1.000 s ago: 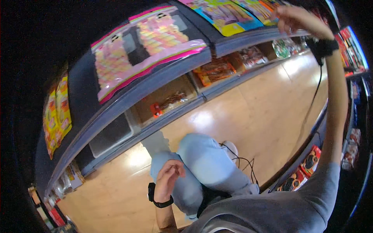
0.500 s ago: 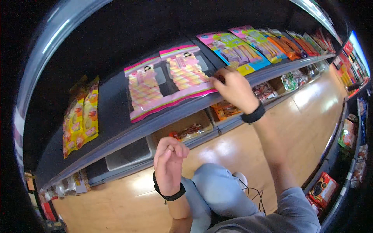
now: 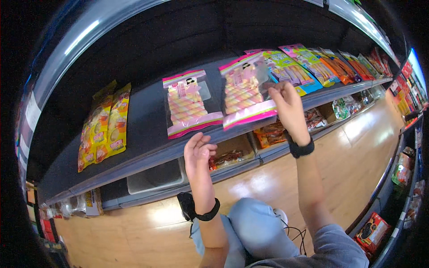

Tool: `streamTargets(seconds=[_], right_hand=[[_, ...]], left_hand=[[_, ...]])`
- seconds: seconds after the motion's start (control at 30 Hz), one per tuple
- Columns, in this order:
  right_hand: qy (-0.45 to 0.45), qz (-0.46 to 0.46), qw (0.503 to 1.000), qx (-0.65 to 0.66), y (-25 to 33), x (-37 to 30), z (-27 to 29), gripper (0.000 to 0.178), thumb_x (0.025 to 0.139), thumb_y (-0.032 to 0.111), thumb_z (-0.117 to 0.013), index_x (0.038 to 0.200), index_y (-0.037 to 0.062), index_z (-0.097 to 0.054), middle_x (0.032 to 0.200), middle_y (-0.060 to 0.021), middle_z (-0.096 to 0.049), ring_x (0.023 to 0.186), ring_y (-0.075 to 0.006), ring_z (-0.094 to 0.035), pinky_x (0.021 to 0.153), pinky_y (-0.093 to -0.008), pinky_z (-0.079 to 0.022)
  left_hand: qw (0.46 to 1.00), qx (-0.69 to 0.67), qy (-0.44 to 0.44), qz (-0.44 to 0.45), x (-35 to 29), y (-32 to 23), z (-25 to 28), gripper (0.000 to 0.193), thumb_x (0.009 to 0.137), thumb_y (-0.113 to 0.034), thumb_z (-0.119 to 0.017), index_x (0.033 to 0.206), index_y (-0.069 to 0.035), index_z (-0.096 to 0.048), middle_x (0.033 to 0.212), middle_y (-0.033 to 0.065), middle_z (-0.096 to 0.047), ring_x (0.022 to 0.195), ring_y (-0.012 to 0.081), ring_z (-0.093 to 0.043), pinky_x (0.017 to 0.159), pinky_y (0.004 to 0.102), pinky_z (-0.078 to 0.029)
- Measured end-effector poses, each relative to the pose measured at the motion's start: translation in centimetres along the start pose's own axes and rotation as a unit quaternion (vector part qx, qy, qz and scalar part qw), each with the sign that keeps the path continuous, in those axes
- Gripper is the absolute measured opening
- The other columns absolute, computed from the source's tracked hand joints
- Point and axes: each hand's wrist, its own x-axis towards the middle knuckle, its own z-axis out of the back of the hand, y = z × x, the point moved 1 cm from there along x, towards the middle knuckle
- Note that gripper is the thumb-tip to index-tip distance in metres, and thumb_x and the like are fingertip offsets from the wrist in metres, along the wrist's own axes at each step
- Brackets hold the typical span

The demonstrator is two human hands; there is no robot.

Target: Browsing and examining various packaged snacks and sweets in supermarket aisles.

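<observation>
My right hand (image 3: pixel 289 106) pinches the right edge of a clear bag of twisted pastel marshmallows (image 3: pixel 243 91) with pink borders. That bag is raised a little off the dark shelf (image 3: pixel 149 114) and overlaps a blue-and-green snack packet (image 3: pixel 286 67) behind it. A matching marshmallow bag (image 3: pixel 187 105) lies flat on the shelf to its left. My left hand (image 3: pixel 199 154) hovers in front of the shelf edge, just below the second bag, with its fingers loosely curled, apart, and nothing in them.
Two yellow packets (image 3: pixel 105 125) lie at the shelf's left. Orange and red packets (image 3: pixel 342 67) line its right end. Bins of wrapped snacks (image 3: pixel 228 158) and a grey tray (image 3: pixel 156 176) sit below the shelf edge. A red package (image 3: pixel 372 232) lies on another shelf at lower right.
My right hand has taken hold of the right marshmallow bag, lifting it and shifting it right, away from its neighbour. My left hand has risen toward the shelf edge, its fingers opening.
</observation>
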Motion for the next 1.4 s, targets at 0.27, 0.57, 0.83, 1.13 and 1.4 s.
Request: streamTargets(seconds=[0.27,0.57,0.83,1.13,1.4], right_hand=[[-0.078,-0.106,0.938,0.322,10.0,-10.3,-3.0,0.015,0.074,0.013,-0.051,0.075,0.0042,-0.040,0.082,-0.0104,-0.054,0.067,-0.0091,-0.047,0.058,-0.0209,-0.038],[0.055,-0.205,0.743,0.635,4.8,-13.5,-7.9,0.036,0.074,0.022,-0.053,0.100,0.0015,-0.039,0.112,-0.0169,-0.042,0.096,-0.0205,-0.047,0.083,-0.0335,-0.038],[0.078,-0.299,0.747,0.588,4.5,-15.8,-12.0,0.049,0.069,-0.001,-0.059,0.114,-0.0004,-0.038,0.111,-0.0062,-0.045,0.102,-0.0141,-0.043,0.086,-0.0291,-0.036],[0.055,-0.289,0.787,0.543,5.2,-15.3,-12.3,0.039,0.072,0.001,-0.058,0.108,-0.0016,-0.044,0.103,-0.0065,-0.051,0.092,-0.0124,-0.050,0.079,-0.0261,-0.041],[0.047,-0.263,0.812,0.519,4.7,-15.3,-12.3,0.038,0.074,0.002,-0.057,0.109,-0.0011,-0.043,0.103,-0.0061,-0.050,0.093,-0.0116,-0.049,0.079,-0.0257,-0.041]], left_hand=[[0.976,-0.107,0.121,0.149,-0.5,-0.6,3.0,0.048,0.085,-0.028,-0.042,0.121,0.003,-0.031,0.117,0.0119,-0.042,0.098,0.0170,-0.047,0.084,0.0276,-0.036],[0.992,-0.003,-0.078,-0.101,-1.2,-2.7,5.4,0.058,0.075,-0.010,-0.059,0.122,0.002,-0.028,0.118,0.0109,-0.039,0.105,0.0191,-0.041,0.090,0.0313,-0.032],[0.993,0.008,-0.093,-0.073,-0.7,-2.3,3.4,0.045,0.072,-0.006,-0.062,0.110,0.003,-0.040,0.105,0.0094,-0.048,0.097,0.0153,-0.046,0.084,0.0268,-0.034],[0.992,0.034,-0.123,-0.013,0.3,-1.9,3.3,0.042,0.077,-0.007,-0.053,0.113,0.007,-0.037,0.111,0.0122,-0.045,0.099,0.0167,-0.045,0.085,0.0269,-0.035],[0.993,0.018,-0.119,-0.014,0.3,-1.6,3.3,0.038,0.077,-0.003,-0.052,0.111,0.007,-0.039,0.107,0.0117,-0.048,0.096,0.0146,-0.046,0.084,0.0258,-0.034]])
